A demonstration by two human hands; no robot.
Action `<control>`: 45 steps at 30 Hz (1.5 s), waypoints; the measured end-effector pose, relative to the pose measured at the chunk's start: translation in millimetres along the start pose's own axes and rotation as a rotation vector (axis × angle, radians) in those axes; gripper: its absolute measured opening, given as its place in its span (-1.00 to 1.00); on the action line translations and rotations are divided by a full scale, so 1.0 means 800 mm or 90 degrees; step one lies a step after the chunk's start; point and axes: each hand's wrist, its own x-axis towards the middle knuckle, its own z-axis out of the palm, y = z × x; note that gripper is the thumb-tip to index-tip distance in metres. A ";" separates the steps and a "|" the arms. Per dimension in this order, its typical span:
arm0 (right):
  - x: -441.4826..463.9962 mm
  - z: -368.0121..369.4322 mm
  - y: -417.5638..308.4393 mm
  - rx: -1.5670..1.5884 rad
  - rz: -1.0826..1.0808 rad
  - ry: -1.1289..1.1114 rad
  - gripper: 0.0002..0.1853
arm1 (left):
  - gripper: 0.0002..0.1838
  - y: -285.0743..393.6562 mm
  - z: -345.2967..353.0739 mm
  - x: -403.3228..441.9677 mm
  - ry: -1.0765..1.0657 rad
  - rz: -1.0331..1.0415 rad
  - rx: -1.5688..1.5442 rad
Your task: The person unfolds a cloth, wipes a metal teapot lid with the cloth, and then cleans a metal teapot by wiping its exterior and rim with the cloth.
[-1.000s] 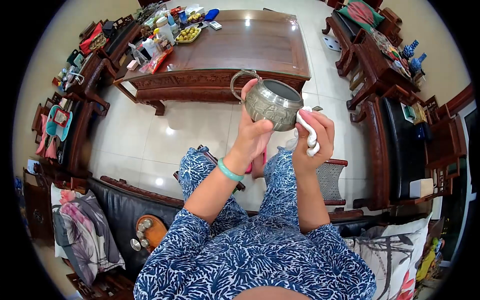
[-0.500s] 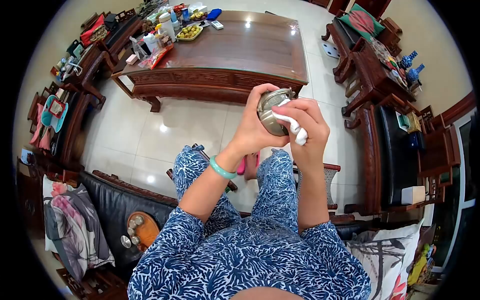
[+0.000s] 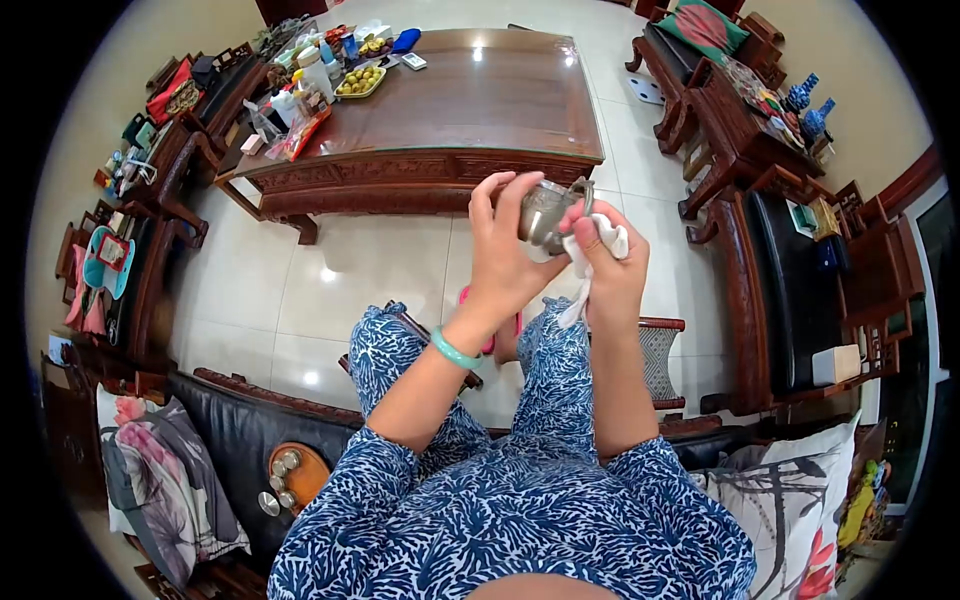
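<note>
A small silver-grey metal pot with a curved handle is held up in front of my knees, tilted on its side. My left hand, with a green bangle on its wrist, is wrapped around the pot's body. My right hand pinches a white cloth against the handle side of the pot. Part of the cloth hangs down below the fingers. The pot's far side and spout, if any, are hidden by my hands.
Ahead stands a dark wooden table with a tray of round fruit and several bottles. On the black sofa beside me, a round wooden tray carries small metal cups. A woven-top stool is near my right knee.
The pot has turned in my hands, so its handle now shows at the right. My right hand and the cloth have shifted onto the handle side. The view has moved slightly.
</note>
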 end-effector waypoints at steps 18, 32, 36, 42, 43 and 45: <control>0.020 -0.063 0.005 0.029 0.000 -0.141 -0.70 | -0.55 -0.028 -0.017 0.006 -0.304 -0.055 -0.291; 0.030 -0.075 -0.003 0.077 -0.041 -0.238 -0.71 | -0.29 -0.039 -0.002 -0.019 -0.627 -0.512 -0.841; 0.034 -0.081 -0.007 0.062 -0.113 -0.307 -0.74 | -0.23 -0.029 0.017 -0.029 -0.540 -0.788 -1.053; 0.035 -0.086 0.000 -0.141 -0.152 -0.212 -0.81 | -0.21 -0.022 0.020 -0.029 -0.449 -0.736 -0.975; 0.033 -0.089 0.001 -0.160 -0.144 -0.206 -0.79 | -0.28 -0.015 0.015 -0.027 -0.409 -0.721 -0.972; 0.032 -0.087 0.004 -0.166 -0.158 -0.184 -0.78 | -0.34 -0.006 0.006 -0.021 -0.369 -0.705 -0.966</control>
